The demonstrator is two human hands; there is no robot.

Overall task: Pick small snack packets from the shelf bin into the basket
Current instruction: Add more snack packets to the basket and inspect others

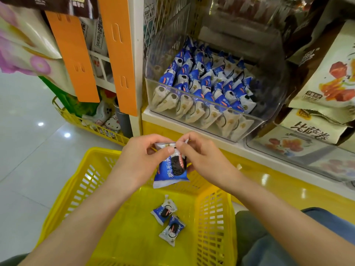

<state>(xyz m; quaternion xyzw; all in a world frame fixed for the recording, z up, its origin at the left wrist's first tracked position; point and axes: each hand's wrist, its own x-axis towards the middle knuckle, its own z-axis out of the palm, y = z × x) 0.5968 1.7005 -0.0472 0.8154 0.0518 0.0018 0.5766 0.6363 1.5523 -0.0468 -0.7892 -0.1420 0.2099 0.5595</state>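
A blue and white snack packet (171, 170) hangs over the yellow basket (80, 181), held by both hands at its top edge. My left hand (140, 160) pinches the packet's upper left part. My right hand (201, 156) pinches its upper right corner. Two more blue and white packets (168, 220) lie on the basket's floor. Just beyond my hands, the clear shelf bin (247, 129) holds several packets of the same kind.
Large snack bags (326, 77) fill the shelf to the right of the bin. Orange hanging strips (119, 54) hang at the left. A second yellow basket (92, 127) with goods stands on the tiled floor behind. My knees (278, 237) are at the lower right.
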